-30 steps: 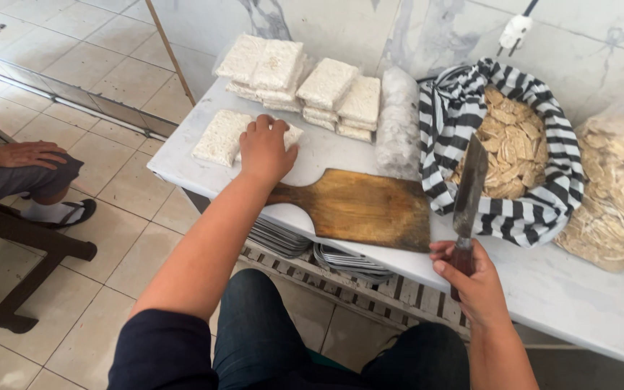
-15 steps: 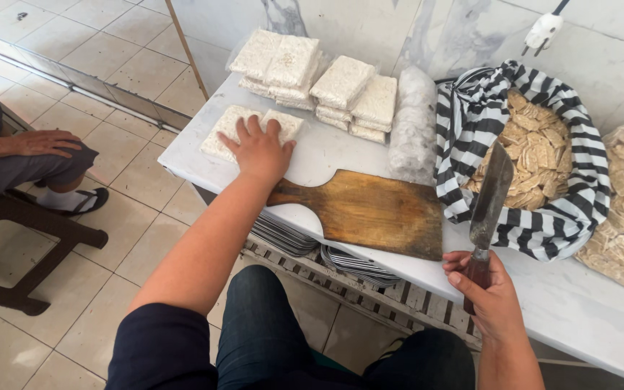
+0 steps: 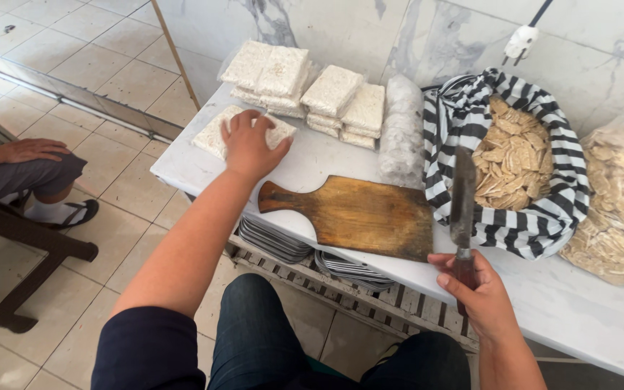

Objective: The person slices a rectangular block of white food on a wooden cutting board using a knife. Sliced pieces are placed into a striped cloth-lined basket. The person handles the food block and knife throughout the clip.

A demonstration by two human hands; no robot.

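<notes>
Left hand (image 3: 248,144) flat on tempeh block (image 3: 214,133), prob. not gripping — right hand (image 3: 479,296) clenched round knife (image 3: 462,209)

Clear sack of chips (image 3: 619,209) cropped at right edge; seated person (image 3: 16,170) at left.

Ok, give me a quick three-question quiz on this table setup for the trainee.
1. True or false: the right hand holds a knife with its blade pointing up and away from the person.
2. What is the left hand resting on? A) the cutting board B) a flat white block C) the striped cloth
3. What lies in the striped cloth?

Key:
1. True.
2. B.
3. A heap of pale cut slices.
</notes>
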